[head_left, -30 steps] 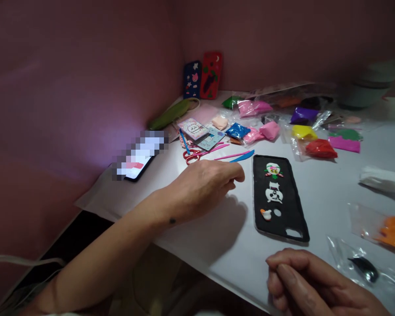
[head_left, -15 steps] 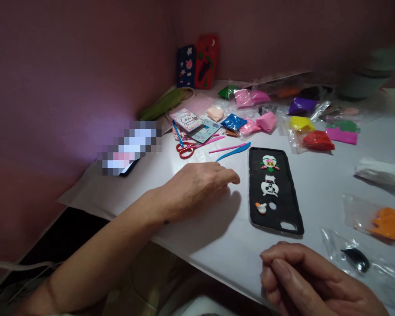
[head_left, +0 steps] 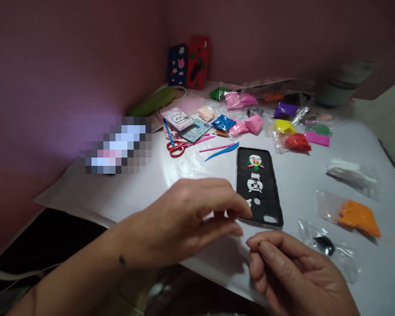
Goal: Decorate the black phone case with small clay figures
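Observation:
My left hand (head_left: 200, 215) hovers at the near left corner of a black phone case (head_left: 263, 206). Its thumb and fingers are apart with nothing visible between them, and they cover part of a small white figure on the case. Just in front of the case, my right hand (head_left: 292, 267) is closed in a pinch; whatever the fingertips hold, if anything, is hidden. Raised clay figures decorate the case: a white and green face (head_left: 256, 162) at the far end and a white skull-like shape (head_left: 255, 184) in the middle.
Beyond the case lie a blue modelling tool (head_left: 222, 152), red-handled scissors (head_left: 177, 149) and several bags of coloured clay (head_left: 224, 123). Orange clay (head_left: 358, 217) and a bag with black clay (head_left: 325, 245) are to the right. A lit phone (head_left: 115, 147) stands left. Two decorated cases (head_left: 197, 63) lean at the back.
My left hand has come nearer and its thumb and fingers have spread, close to my right hand. The right hand stays pinched. The view has swung slightly right.

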Demonstrator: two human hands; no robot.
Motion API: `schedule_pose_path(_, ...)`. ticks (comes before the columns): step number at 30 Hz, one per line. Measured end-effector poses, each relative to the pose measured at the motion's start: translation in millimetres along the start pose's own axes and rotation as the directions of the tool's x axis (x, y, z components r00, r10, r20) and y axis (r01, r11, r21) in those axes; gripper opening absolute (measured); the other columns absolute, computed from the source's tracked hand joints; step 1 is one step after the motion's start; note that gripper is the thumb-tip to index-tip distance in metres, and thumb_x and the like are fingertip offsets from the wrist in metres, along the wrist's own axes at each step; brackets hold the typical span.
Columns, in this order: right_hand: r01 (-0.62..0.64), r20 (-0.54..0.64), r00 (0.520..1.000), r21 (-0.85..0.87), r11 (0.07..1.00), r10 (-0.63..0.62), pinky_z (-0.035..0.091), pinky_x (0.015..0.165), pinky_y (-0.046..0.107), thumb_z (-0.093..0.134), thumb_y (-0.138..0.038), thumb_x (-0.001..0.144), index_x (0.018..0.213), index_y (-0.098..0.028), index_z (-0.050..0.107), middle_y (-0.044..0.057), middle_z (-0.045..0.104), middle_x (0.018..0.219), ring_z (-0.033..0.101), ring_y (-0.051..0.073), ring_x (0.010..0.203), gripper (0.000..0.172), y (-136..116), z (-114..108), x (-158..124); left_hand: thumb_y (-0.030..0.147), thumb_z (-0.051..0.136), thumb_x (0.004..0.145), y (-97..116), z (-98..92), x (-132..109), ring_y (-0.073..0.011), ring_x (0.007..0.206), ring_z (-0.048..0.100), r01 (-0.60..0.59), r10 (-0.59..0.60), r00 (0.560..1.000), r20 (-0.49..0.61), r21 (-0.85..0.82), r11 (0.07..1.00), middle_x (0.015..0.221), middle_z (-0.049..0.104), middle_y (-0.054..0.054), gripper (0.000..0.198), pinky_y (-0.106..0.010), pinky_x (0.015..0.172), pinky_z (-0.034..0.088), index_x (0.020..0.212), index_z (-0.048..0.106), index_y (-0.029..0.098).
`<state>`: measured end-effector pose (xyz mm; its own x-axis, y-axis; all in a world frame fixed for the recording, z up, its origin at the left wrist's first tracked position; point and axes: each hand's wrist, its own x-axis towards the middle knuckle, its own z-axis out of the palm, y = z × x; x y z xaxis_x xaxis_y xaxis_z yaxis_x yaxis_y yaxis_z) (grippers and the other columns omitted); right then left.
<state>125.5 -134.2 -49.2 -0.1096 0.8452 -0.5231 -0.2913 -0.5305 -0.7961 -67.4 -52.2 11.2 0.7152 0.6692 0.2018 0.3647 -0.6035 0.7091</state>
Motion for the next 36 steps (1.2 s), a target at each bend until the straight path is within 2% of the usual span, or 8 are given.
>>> schedule_pose_path(7, -0.099, 0.167, 0.984, 0.253, 0.962, 0.057, 0.041, 0.045, 0.009, 0.078, -0.029, 0.073, 0.076, -0.019, 0.074, 0.000, 0.067, 0.056, 0.056, 0.003, 0.045, 0.012, -0.8, 1.3, -1.8, 0.013, 0.053, 0.090, 11.1, 38.8, -6.2, -0.0103, 0.074, 0.056, -0.049, 0.038, 0.995, -0.089, -0.128, 0.991, 0.083, 0.057, -0.005, 0.015, -0.017, 0.064, 0.047, 0.094, 0.067, 0.010)
schedule_pose_path(12, -0.098, 0.151, 0.987, 0.279, 0.955, 0.057, 0.038, 0.041, 0.009, 0.081, -0.029, 0.069, 0.067, -0.016, 0.072, 0.001, 0.064, 0.050, 0.054, 0.003, 0.040, 0.016, -2.0, 5.3, -6.0, 0.008, 0.050, 0.089, 19.2, 46.3, -13.0, -0.0116, 0.073, 0.054, -0.110, 0.091, 0.982, -0.166, -0.111, 0.988, 0.079, 0.057, -0.006, 0.017, -0.019, 0.064, 0.047, 0.086, 0.066, 0.007)
schedule_pose_path(19, 0.275, 0.024, 0.961, -0.177, 0.945, -0.276, 0.050, 0.052, 0.022, 0.068, -0.034, 0.081, 0.073, -0.025, 0.073, -0.002, 0.062, 0.057, 0.055, 0.010, 0.048, 0.013, 7.2, -0.6, -22.8, 0.005, 0.046, 0.087, 37.7, 50.6, -18.6, -0.0138, 0.074, 0.052, -0.046, 0.033, 0.985, -0.169, -0.075, 0.996, 0.075, 0.060, -0.006, 0.018, -0.022, 0.064, 0.046, 0.076, 0.059, 0.013)
schedule_pose_path(22, 0.438, -0.056, 0.824, -0.566, 0.698, -0.563, 0.052, 0.057, 0.023, 0.067, -0.030, 0.080, 0.081, -0.030, 0.075, -0.001, 0.070, 0.074, 0.064, 0.015, 0.062, 0.008, 0.8, -15.8, -33.2, 0.007, 0.045, 0.089, 34.9, 49.3, -16.5, -0.0099, 0.072, 0.053, 0.017, -0.061, 0.972, -0.225, -0.192, 0.981, 0.075, 0.057, -0.002, 0.018, -0.019, 0.064, 0.044, 0.076, 0.056, 0.015)
schedule_pose_path(25, 0.317, -0.203, 0.584, -0.834, 0.451, -0.786, 0.054, 0.066, 0.026, 0.064, -0.031, 0.083, 0.095, -0.031, 0.071, 0.000, 0.072, 0.095, 0.067, 0.020, 0.080, 0.015, -15.2, -42.4, -35.6, 0.009, 0.048, 0.089, 28.3, 49.7, -15.3, -0.0067, 0.067, 0.052, 0.081, -0.145, 0.965, -0.217, -0.278, 0.957, 0.073, 0.054, 0.002, 0.018, -0.017, 0.061, 0.041, 0.074, 0.054, 0.016)
schedule_pose_path(27, 0.329, 0.029, 0.560, -0.925, 0.190, -0.828, 0.052, 0.083, 0.037, 0.061, -0.032, 0.084, 0.106, -0.027, 0.065, 0.005, 0.067, 0.107, 0.063, 0.025, 0.096, 0.023, -27.3, -62.7, -31.0, 0.009, 0.047, 0.089, 24.8, 51.6, -14.4, -0.0066, 0.067, 0.052, 0.090, -0.160, 0.965, -0.206, -0.313, 0.946, 0.074, 0.055, 0.003, 0.018, -0.017, 0.060, 0.040, 0.074, 0.054, 0.016)
schedule_pose_path(30, 0.315, 0.320, 0.605, -0.937, -0.149, -0.729, 0.046, 0.093, 0.048, 0.062, -0.034, 0.083, 0.131, -0.022, 0.049, 0.012, 0.057, 0.125, 0.051, 0.032, 0.115, 0.050, -37.1, -87.3, -19.1, 0.010, 0.048, 0.089, 22.6, 55.4, -11.9, -0.0077, 0.068, 0.053, 0.090, -0.166, 0.967, -0.191, -0.352, 0.932, 0.073, 0.055, 0.002, 0.018, -0.019, 0.061, 0.040, 0.073, 0.055, 0.016)
schedule_pose_path(36, 0.417, 0.459, 0.631, -0.880, -0.226, -0.625, 0.048, 0.090, 0.048, 0.054, -0.026, 0.089, 0.137, -0.022, 0.042, 0.013, 0.060, 0.116, 0.055, 0.029, 0.109, 0.049, -23.3, -97.7, -6.5, 0.010, 0.052, 0.086, 20.7, 62.4, -8.7, -0.0083, 0.065, 0.051, 0.103, -0.185, 0.965, -0.188, -0.375, 0.921, 0.071, 0.055, 0.002, 0.016, -0.020, 0.060, 0.040, 0.071, 0.056, 0.015)
